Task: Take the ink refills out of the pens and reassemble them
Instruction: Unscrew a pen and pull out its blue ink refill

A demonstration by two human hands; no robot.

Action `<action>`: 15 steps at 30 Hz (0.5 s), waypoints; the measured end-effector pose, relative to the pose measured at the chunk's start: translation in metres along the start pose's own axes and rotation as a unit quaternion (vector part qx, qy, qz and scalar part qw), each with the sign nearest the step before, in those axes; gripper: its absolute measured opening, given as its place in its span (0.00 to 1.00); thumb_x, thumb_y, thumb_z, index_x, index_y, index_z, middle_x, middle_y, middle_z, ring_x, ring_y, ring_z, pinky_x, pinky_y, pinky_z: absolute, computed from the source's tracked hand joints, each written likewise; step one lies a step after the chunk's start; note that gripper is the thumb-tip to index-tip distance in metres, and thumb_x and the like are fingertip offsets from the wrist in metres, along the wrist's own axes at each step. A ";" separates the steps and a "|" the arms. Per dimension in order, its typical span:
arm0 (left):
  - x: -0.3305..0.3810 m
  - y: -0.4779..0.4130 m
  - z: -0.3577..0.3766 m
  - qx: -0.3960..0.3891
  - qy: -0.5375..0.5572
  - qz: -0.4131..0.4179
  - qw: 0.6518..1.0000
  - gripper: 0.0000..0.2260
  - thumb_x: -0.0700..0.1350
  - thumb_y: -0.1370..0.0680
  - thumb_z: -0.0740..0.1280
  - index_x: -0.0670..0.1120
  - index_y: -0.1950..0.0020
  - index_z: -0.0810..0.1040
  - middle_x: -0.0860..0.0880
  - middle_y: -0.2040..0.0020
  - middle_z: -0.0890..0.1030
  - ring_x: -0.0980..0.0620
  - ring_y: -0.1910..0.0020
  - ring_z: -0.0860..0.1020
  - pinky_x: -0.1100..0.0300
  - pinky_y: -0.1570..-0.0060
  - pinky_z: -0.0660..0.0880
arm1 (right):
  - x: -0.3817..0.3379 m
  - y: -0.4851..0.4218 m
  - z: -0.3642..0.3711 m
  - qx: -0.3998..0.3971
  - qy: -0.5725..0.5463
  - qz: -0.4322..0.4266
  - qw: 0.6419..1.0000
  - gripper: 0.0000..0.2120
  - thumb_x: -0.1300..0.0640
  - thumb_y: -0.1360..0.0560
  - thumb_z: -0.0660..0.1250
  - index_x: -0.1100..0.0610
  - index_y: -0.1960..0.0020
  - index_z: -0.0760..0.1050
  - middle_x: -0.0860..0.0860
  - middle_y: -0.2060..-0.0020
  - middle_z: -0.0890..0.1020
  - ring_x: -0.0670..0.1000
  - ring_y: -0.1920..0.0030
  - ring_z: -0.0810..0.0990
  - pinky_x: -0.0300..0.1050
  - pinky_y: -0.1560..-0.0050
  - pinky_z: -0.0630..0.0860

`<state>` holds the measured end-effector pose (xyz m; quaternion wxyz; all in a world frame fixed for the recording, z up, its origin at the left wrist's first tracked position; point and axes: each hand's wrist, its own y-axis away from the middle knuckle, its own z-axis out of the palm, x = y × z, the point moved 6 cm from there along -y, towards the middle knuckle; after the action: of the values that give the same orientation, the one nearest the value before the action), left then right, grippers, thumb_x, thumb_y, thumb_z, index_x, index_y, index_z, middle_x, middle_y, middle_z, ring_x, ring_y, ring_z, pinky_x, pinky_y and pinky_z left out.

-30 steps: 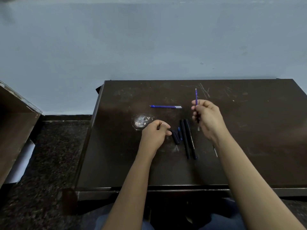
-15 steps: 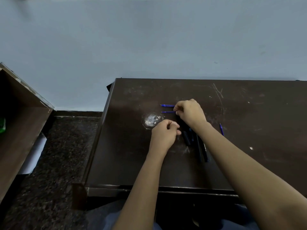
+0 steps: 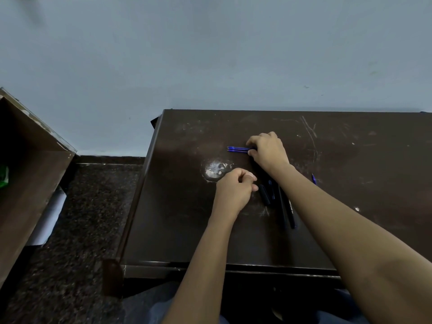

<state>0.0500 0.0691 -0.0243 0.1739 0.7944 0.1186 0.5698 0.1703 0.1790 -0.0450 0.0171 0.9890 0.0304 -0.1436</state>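
Now we see two blue refills (image 3: 237, 149) lying side by side on the dark table (image 3: 177, 230), our right hand (image 3: 268, 152) pinching their ends; our left hand (image 3: 233, 189) is clenched beside the black pen barrels (image 3: 288, 211).

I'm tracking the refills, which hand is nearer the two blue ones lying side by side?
Right hand: its fingers touch the blue refills at their right end. Left hand is nearer the person, apart.
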 end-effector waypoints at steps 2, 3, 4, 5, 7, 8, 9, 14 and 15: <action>0.001 0.000 0.000 -0.003 0.000 -0.002 1.000 0.08 0.45 0.20 0.60 0.50 0.52 0.78 0.53 0.61 0.83 0.61 0.64 0.76 0.70 0.68 0.67 | 0.000 -0.002 -0.001 -0.004 0.001 0.000 1.000 0.12 0.57 0.23 0.64 0.53 0.41 0.78 0.56 0.44 0.80 0.59 0.40 0.71 0.53 0.42 0.69; 0.001 0.000 0.000 -0.004 -0.001 -0.002 1.000 0.08 0.45 0.20 0.60 0.50 0.52 0.78 0.53 0.61 0.83 0.61 0.64 0.76 0.70 0.68 0.67 | 0.000 -0.003 -0.001 -0.006 0.002 0.000 1.000 0.12 0.57 0.23 0.64 0.53 0.41 0.78 0.56 0.44 0.80 0.59 0.40 0.71 0.53 0.42 0.69; 0.001 -0.001 0.000 -0.004 -0.001 -0.001 1.000 0.08 0.45 0.20 0.60 0.50 0.52 0.78 0.52 0.60 0.83 0.60 0.63 0.76 0.70 0.68 0.67 | 0.000 -0.003 -0.001 -0.006 0.003 0.000 1.000 0.12 0.58 0.23 0.63 0.53 0.41 0.78 0.56 0.44 0.80 0.59 0.40 0.72 0.53 0.42 0.69; 0.001 -0.001 0.000 -0.004 -0.002 0.000 1.000 0.08 0.45 0.20 0.59 0.50 0.52 0.78 0.52 0.60 0.83 0.60 0.63 0.77 0.70 0.67 0.67 | 0.000 -0.004 -0.001 -0.006 0.003 -0.001 1.000 0.12 0.58 0.23 0.63 0.53 0.42 0.78 0.56 0.45 0.80 0.60 0.40 0.72 0.53 0.42 0.69; 0.000 -0.001 0.000 -0.004 -0.006 0.001 1.000 0.08 0.44 0.20 0.59 0.50 0.52 0.79 0.52 0.60 0.84 0.60 0.62 0.77 0.70 0.68 0.68 | -0.001 -0.005 -0.001 -0.007 0.001 -0.002 1.000 0.12 0.58 0.23 0.63 0.53 0.42 0.79 0.56 0.45 0.81 0.60 0.41 0.72 0.53 0.42 0.69; 0.000 -0.001 0.000 -0.003 -0.008 0.001 1.000 0.09 0.44 0.20 0.59 0.50 0.52 0.79 0.52 0.60 0.84 0.59 0.62 0.77 0.70 0.68 0.68 | -0.001 -0.006 -0.001 -0.007 0.000 -0.003 1.000 0.12 0.58 0.23 0.63 0.53 0.42 0.79 0.56 0.45 0.81 0.60 0.41 0.72 0.53 0.42 0.69; 0.000 -0.001 0.000 -0.002 -0.009 0.001 1.000 0.09 0.44 0.20 0.59 0.50 0.52 0.79 0.52 0.60 0.83 0.58 0.62 0.77 0.70 0.68 0.68 | -0.001 -0.006 -0.001 -0.008 0.000 -0.005 1.000 0.11 0.58 0.23 0.64 0.53 0.42 0.79 0.56 0.46 0.81 0.59 0.41 0.72 0.53 0.42 0.70; -0.001 -0.001 -0.001 -0.002 -0.006 0.001 1.000 0.08 0.44 0.20 0.60 0.50 0.52 0.78 0.52 0.60 0.83 0.59 0.61 0.77 0.69 0.67 0.68 | -0.002 -0.008 -0.001 -0.009 0.001 -0.005 1.000 0.12 0.59 0.23 0.63 0.54 0.42 0.79 0.57 0.45 0.80 0.59 0.41 0.72 0.54 0.41 0.71; -0.001 -0.001 -0.002 -0.002 -0.006 0.002 1.000 0.08 0.44 0.20 0.60 0.50 0.53 0.78 0.52 0.60 0.83 0.59 0.61 0.77 0.69 0.66 0.68 | -0.003 -0.008 -0.001 -0.010 0.000 -0.005 1.000 0.12 0.59 0.23 0.63 0.55 0.42 0.79 0.57 0.45 0.80 0.60 0.40 0.71 0.54 0.41 0.70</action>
<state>0.0481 0.0700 -0.0257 0.1749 0.7976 0.1153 0.5656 0.1672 0.1871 -0.0439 0.0259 0.9887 0.0370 -0.1432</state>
